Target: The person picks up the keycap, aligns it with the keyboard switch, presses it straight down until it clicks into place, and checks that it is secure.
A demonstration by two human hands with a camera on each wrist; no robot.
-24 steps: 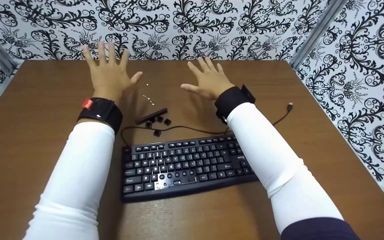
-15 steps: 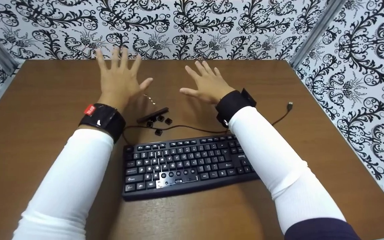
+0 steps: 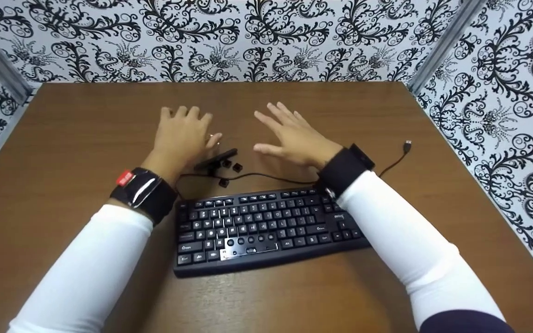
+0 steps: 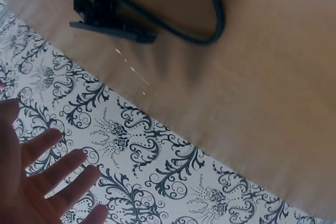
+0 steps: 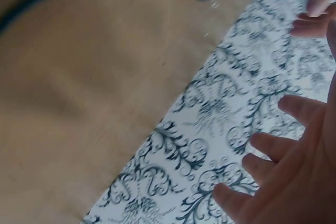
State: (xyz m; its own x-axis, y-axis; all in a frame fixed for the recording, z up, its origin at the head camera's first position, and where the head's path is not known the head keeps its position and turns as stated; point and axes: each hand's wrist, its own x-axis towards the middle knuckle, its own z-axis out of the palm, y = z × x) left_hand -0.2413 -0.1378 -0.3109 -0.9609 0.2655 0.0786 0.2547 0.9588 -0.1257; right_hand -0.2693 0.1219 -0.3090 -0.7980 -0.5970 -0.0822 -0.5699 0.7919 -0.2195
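Observation:
My left hand (image 3: 181, 138) hovers just left of a long black spacebar key (image 3: 220, 159), its fingers loosely bent and holding nothing. My right hand (image 3: 299, 141) is above the table with its fingers spread, also holding nothing. Several small black keycaps (image 3: 237, 167) lie beside the spacebar key; the left hand hides part of this group in the head view. Nearer to me is a black keyboard (image 3: 257, 219) with a bare shiny strip (image 3: 250, 249) of round key holes along its lower rows. My right forearm covers the keyboard's right end.
A thin black cable (image 3: 266, 174) runs behind the keyboard to a USB plug (image 3: 407, 146) at the right. Tiny pale specks (image 4: 131, 69) lie beyond the spacebar key. Patterned walls (image 3: 266, 41) border the brown table (image 3: 86, 120) at the back and sides.
Both hands have drawn back toward me and lower. The left hand has also moved right toward the loose keys, and its fingers have bent. The keyboard has stayed in place.

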